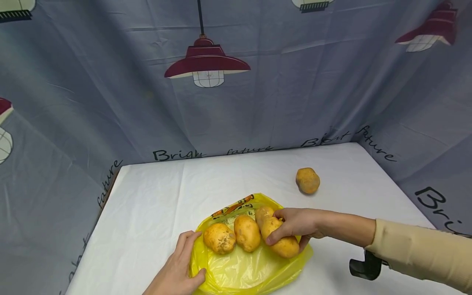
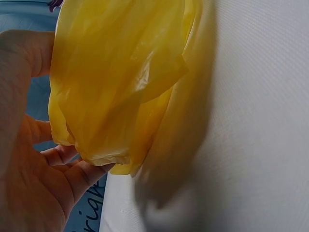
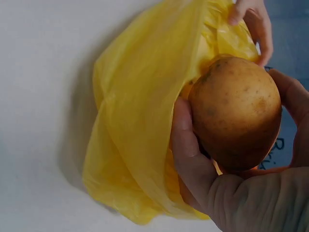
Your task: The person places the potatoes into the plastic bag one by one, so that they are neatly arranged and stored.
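Observation:
A yellow plastic bag lies with its mouth spread, and potatoes sit inside it: a blotchy one at left, another in the middle, and a third partly behind the right hand. My right hand grips a potato at the bag's right side; the right wrist view shows this potato between thumb and fingers. On the opposite side, my left hand holds the bag's edge, thumb and fingers spaced apart. In the left wrist view its fingertips meet the yellow plastic.
One more potato lies on the white-covered table, beyond the bag to the right. A grey-blue curtain printed with lamps and lettering encloses the back and sides. A black strap piece hangs under the right sleeve.

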Demonstrator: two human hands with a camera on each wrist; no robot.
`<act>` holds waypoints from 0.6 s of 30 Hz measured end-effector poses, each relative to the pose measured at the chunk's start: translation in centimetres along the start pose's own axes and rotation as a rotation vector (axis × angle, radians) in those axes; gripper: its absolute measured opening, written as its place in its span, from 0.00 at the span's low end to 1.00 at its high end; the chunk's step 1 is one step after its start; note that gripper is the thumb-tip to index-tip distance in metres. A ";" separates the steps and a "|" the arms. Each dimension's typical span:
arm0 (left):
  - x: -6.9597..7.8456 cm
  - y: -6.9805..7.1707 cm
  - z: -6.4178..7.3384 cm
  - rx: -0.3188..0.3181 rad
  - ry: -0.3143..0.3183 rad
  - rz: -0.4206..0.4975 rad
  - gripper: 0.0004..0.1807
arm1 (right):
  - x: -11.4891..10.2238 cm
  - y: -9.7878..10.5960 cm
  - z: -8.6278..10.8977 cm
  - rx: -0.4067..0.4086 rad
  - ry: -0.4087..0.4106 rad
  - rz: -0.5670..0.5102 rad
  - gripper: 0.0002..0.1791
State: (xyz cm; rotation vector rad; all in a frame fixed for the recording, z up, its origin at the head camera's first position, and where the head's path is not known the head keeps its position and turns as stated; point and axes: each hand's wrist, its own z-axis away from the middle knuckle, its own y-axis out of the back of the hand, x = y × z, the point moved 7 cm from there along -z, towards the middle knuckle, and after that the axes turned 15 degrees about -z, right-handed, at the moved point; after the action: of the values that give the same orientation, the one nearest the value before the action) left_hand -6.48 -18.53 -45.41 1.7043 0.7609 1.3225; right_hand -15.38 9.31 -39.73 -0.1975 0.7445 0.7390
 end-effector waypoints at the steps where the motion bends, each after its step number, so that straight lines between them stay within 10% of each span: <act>1: 0.0 0.0 0.0 0.002 0.000 0.000 0.46 | 0.3 -0.1 -0.1 0.005 -0.007 0.004 0.42; 18: 0.2 -0.1 -0.1 -0.002 -0.002 0.000 0.46 | 2.2 -0.9 0.1 0.104 0.076 0.280 0.35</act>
State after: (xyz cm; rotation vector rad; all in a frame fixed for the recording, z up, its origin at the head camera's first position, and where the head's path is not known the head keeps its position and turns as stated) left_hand -6.51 -18.32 -45.42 1.7041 0.7577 1.3213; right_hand -13.62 9.87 -41.22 -0.0266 0.8916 0.9589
